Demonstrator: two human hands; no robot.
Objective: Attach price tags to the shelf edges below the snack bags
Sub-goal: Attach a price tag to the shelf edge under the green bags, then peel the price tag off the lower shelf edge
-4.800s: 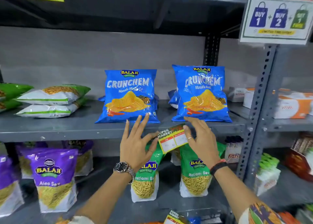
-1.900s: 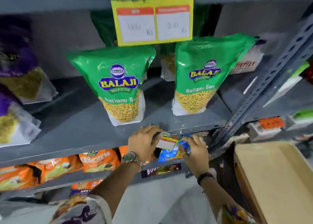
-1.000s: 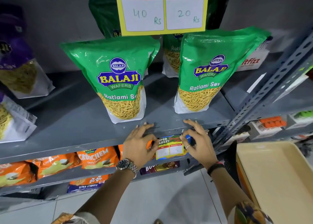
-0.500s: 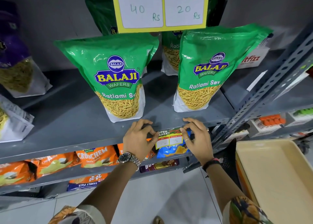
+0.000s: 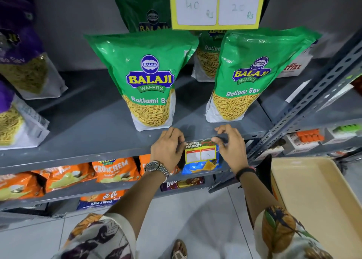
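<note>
A small yellow price tag [image 5: 200, 151] headed SUPER MARKET sits against the front edge of the grey shelf [image 5: 94, 150], below two green Ratlami Sev bags [image 5: 148, 82] [image 5: 248, 76]. My left hand [image 5: 168, 150] pinches the tag's left side, fingers curled over its upper corner. My right hand [image 5: 230, 146] pinches the right side, fingertips on its top edge. A larger yellow price tag [image 5: 216, 5] marked 40 and 20 Rs hangs from the shelf above.
Purple snack bags [image 5: 21, 62] stand at the left. Orange Crunchem bags [image 5: 111, 170] and a blue bag [image 5: 201, 166] lie on the lower shelf. A slotted grey upright [image 5: 305, 105] rises at the right. A beige tray [image 5: 317, 205] sits at lower right.
Since the upper tag was fixed, I have dropped to the shelf under the green bags. Both hands have lifted the small tag up against the shelf edge and tightened on its top corners.
</note>
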